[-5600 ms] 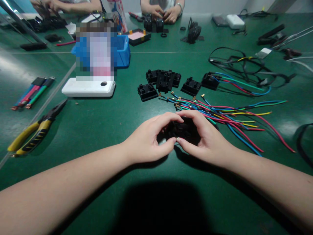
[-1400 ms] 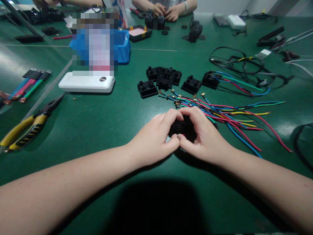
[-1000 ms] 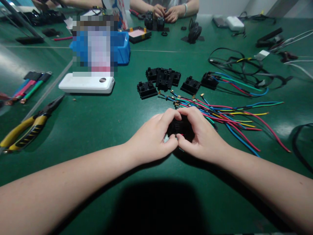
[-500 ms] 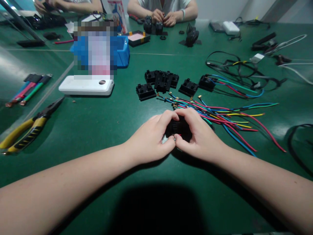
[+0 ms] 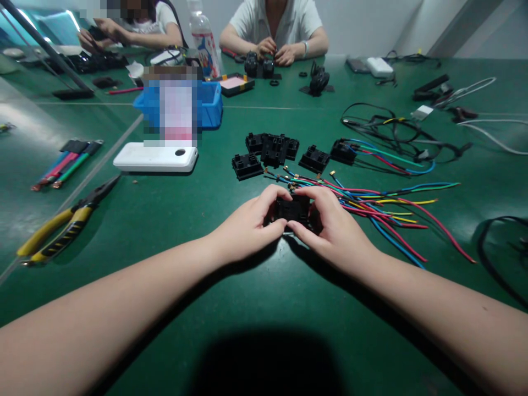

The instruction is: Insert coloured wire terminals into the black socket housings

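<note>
One black part (image 5: pixel 293 209), between both hands (image 5: pixel 254 224) (image 5: pixel 335 224), fingers touching

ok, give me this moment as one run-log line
left hand: gripping black part; right hand: gripping same part; beyond hands: similar black parts; beside right hand: loose coloured wires; left side: pliers on green table

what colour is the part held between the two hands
Black: the held part shows best in the head view, the only one here.
</note>
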The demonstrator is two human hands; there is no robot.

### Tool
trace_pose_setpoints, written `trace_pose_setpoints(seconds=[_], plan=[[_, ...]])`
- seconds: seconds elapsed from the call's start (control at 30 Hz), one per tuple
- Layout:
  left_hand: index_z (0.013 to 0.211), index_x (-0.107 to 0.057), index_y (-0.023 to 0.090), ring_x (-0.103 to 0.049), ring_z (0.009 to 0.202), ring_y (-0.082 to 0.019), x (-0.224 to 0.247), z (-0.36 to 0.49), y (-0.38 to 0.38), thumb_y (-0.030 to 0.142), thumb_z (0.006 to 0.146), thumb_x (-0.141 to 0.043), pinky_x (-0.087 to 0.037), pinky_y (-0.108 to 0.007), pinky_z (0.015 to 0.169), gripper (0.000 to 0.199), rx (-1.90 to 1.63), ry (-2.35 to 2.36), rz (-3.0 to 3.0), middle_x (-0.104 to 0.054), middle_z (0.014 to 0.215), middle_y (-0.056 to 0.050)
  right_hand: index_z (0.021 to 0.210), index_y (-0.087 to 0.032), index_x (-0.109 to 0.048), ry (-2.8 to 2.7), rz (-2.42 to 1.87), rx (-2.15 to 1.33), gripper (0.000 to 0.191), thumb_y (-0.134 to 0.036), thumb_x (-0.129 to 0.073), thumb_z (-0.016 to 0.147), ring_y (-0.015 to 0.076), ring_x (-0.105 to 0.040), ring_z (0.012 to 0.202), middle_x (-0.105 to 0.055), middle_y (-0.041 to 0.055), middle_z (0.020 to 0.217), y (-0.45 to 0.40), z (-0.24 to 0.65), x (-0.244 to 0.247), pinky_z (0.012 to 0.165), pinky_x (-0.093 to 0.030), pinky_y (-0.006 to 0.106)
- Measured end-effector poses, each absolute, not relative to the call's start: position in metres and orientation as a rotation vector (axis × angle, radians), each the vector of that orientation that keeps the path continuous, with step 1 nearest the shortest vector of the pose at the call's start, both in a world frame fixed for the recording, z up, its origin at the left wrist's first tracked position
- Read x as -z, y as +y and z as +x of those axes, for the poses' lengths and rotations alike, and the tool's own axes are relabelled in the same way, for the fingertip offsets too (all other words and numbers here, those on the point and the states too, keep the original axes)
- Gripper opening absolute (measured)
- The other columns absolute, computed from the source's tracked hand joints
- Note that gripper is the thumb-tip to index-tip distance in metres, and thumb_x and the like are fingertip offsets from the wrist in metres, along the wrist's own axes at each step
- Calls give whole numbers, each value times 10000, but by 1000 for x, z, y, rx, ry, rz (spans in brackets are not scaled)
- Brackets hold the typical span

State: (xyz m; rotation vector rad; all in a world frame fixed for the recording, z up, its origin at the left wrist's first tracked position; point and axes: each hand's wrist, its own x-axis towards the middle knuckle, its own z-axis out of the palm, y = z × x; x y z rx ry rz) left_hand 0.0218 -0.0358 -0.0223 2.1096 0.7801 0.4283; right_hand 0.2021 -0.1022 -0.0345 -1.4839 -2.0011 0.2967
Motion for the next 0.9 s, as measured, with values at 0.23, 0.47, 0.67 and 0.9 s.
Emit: trace_pose_setpoints(seconds=[0.23,0.47,0.67,0.9], plan=[[1042,-421,216,-527,736,-166,16,12,-27,195,779,-401,-397,-281,674,265,-368,943,2250,-558,842,4,1242,-176,-411,-2048,-1479,-349,495,-280,-626,809,232,-537,1024,-516,107,1182,-101,202,35,824,-497,363],[1112,-444,215,-612,797,-240,16,8,-28,304,881,-337,-437,-337,689,271,-84,1042,2606,-649,910,-57,1189,-172,-488,-2123,-1559,-175,358,-322,-554,871,234,-552,997,-589,95,1112,-95,218,25,866,-472,383],[1132,-446,211,-627,802,-245,17,9,-28,327,883,-337,-457,-342,684,296,-48,1039,2649,-665,913,-58,1116,-177,-562,-2111,-1932,141,312,-337,-575,848,303,-535,997,-613,105,1081,-71,252,32,828,-444,432],[1125,-459,209,-621,765,-230,18,9,-25,352,886,-346,-445,-324,654,301,-57,1028,2664,-665,873,-49,1061,-183,-578,-2111,-1854,13,245,-294,-565,843,261,-569,921,-648,82,988,-64,256,44,784,-444,384]])
